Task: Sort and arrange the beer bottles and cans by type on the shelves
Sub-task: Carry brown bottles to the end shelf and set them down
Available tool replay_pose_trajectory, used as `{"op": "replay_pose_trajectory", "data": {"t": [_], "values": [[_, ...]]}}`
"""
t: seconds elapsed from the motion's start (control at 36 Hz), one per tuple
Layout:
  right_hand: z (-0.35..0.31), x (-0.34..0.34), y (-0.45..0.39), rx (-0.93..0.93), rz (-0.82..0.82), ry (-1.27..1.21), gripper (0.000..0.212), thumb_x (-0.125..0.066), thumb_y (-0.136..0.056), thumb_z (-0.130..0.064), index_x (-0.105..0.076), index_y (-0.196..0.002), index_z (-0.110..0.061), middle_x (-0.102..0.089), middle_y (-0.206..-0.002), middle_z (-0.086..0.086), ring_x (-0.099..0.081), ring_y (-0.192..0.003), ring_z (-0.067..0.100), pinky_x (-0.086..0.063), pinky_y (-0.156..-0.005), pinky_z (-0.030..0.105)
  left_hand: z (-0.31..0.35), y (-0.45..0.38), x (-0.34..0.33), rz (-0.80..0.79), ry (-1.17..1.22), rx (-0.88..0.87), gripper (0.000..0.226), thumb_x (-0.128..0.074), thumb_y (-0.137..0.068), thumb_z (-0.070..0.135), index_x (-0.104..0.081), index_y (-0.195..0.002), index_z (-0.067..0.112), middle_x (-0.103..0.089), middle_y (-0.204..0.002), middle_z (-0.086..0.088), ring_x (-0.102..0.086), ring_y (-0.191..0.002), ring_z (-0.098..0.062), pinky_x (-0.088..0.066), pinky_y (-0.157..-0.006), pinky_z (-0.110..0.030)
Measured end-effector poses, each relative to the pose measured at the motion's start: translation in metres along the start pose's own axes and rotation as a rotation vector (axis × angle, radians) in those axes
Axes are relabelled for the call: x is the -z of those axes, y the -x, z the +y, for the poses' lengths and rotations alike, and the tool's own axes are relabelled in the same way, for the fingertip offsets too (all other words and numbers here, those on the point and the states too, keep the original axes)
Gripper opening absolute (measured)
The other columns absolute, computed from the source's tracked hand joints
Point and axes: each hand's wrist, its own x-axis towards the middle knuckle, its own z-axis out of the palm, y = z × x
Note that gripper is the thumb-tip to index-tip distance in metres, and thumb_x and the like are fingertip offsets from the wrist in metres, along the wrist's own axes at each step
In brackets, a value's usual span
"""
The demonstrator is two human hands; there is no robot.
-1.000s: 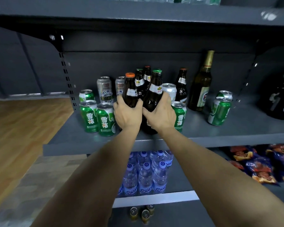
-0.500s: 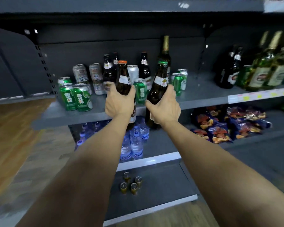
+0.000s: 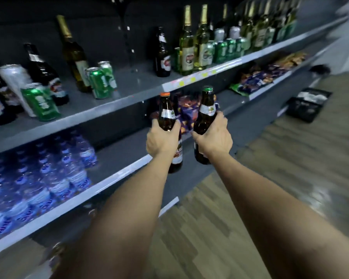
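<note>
A long grey beer shelf [image 3: 129, 97] is seen running from lower left to upper right, above a lower shelf of bottled water packs [image 3: 38, 178] and snack bags [image 3: 256, 79]. At the left of the beer shelf, types are mixed: dark brown bottles [image 3: 42, 71], a tall green-glass bottle [image 3: 73, 55], green cans [image 3: 101, 81] and a silver can [image 3: 13, 77] are stood together. Further right, a lone dark bottle [image 3: 162, 55] is followed by gold-foiled green bottles [image 3: 193, 43] and rows of green cans that look already grouped, though blurred.

In front of the shelving, two brown bottles are carried upright, off any shelf. The orange-capped bottle [image 3: 167, 121] is gripped round its body by the left hand [image 3: 161, 137]; the green-capped bottle [image 3: 205, 121] is wrapped in the fingers of the right hand [image 3: 212, 135].

The task is judged partly done: both bottles are not yet placed, and the left cluster is left to sort.
</note>
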Motion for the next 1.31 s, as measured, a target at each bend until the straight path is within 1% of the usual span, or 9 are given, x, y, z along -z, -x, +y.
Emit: {"op": "replay_pose_trajectory", "data": {"t": [0.11,0.19,0.33,0.42,0.5,0.58,0.83,1.03,1.31], "values": [[0.053,0.03,-0.024,-0.103,0.051,0.071,0.06,-0.071,-0.076,-0.042,-0.039,-0.118,-0.014,-0.045,-0.118,0.005,-0.058,-0.101,0.032,-0.038,-0.067,0.035,0.03,0.016,-0.063,-0.137,-0.003,-0.046,0.042,-0.064,-0.079,0.058,-0.055,-0.097,0.022,-0.063,-0.093,0.001,-0.055,-0.083,-0.022,-0.042,-0.07,-0.033],[0.09,0.049,-0.049,-0.174,0.087,0.116,0.061,-0.073,-0.075,-0.043,-0.038,-0.117,-0.014,-0.045,-0.119,0.005,-0.058,-0.103,0.032,-0.04,-0.07,0.036,0.05,0.02,-0.11,-0.216,0.003,-0.071,0.046,-0.063,-0.079,0.059,-0.058,-0.105,0.022,-0.064,-0.096,-0.001,-0.058,-0.087,-0.025,-0.042,-0.071,-0.033],[0.143,0.069,-0.103,-0.264,0.149,0.18,0.063,-0.073,-0.076,-0.044,-0.037,-0.116,-0.011,-0.044,-0.119,0.008,-0.056,-0.104,0.034,-0.037,-0.069,0.036,0.08,0.014,-0.19,-0.311,0.023,-0.093,0.045,-0.064,-0.079,0.058,-0.059,-0.102,0.02,-0.058,-0.088,0.002,-0.055,-0.083,-0.023,-0.041,-0.07,-0.032],[0.172,0.076,-0.139,-0.304,0.171,0.22,0.066,-0.074,-0.076,-0.043,-0.035,-0.118,-0.01,-0.044,-0.12,0.009,-0.056,-0.105,0.035,-0.036,-0.068,0.035,0.097,0.003,-0.239,-0.361,0.011,-0.093,0.047,-0.063,-0.079,0.06,-0.056,-0.103,0.02,-0.059,-0.092,0.002,-0.052,-0.08,-0.021,-0.038,-0.068,-0.032],[0.196,0.084,-0.179,-0.358,0.173,0.227,0.068,-0.074,-0.076,-0.045,-0.035,-0.119,-0.01,-0.044,-0.122,0.01,-0.056,-0.107,0.036,-0.036,-0.07,0.035,0.118,-0.009,-0.286,-0.408,0.015,-0.089,0.044,-0.062,-0.079,0.06,-0.055,-0.101,0.022,-0.062,-0.097,0.0,-0.057,-0.085,-0.023,-0.039,-0.069,-0.033],[0.219,0.093,-0.217,-0.408,0.182,0.225,0.069,-0.075,-0.076,-0.046,-0.035,-0.119,-0.009,-0.045,-0.123,0.01,-0.056,-0.108,0.037,-0.036,-0.071,0.036,0.141,-0.02,-0.331,-0.451,0.013,-0.114,0.044,-0.062,-0.079,0.06,-0.056,-0.099,0.022,-0.063,-0.096,0.0,-0.061,-0.09,-0.026,-0.041,-0.07,-0.032],[0.304,0.134,-0.323,-0.498,0.215,0.195,0.065,-0.077,-0.074,-0.043,-0.035,-0.113,-0.012,-0.051,-0.122,0.009,-0.058,-0.108,0.036,-0.041,-0.073,0.037,0.211,-0.024,-0.466,-0.561,-0.004,-0.166,0.048,-0.061,-0.079,0.06,-0.056,-0.105,0.02,-0.064,-0.1,-0.001,-0.06,-0.093,-0.027,-0.041,-0.071,-0.033],[0.392,0.179,-0.404,-0.486,0.203,0.247,0.066,-0.076,-0.074,-0.045,-0.034,-0.114,-0.012,-0.05,-0.123,0.008,-0.058,-0.108,0.036,-0.04,-0.073,0.036,0.265,-0.005,-0.582,-0.574,0.003,-0.184,0.052,-0.061,-0.08,0.06,-0.055,-0.108,0.017,-0.064,-0.108,-0.006,-0.059,-0.099,-0.028,-0.044,-0.073,-0.036],[0.5,0.257,-0.535,-0.436,0.124,0.264,0.069,-0.077,-0.075,-0.044,-0.035,-0.118,-0.01,-0.048,-0.127,0.011,-0.055,-0.113,0.037,-0.041,-0.079,0.038,0.369,0.016,-0.731,-0.53,0.037,-0.147,0.045,-0.063,-0.08,0.058,-0.055,-0.103,0.019,-0.065,-0.1,-0.003,-0.06,-0.091,-0.026,-0.045,-0.074,-0.035]]}}
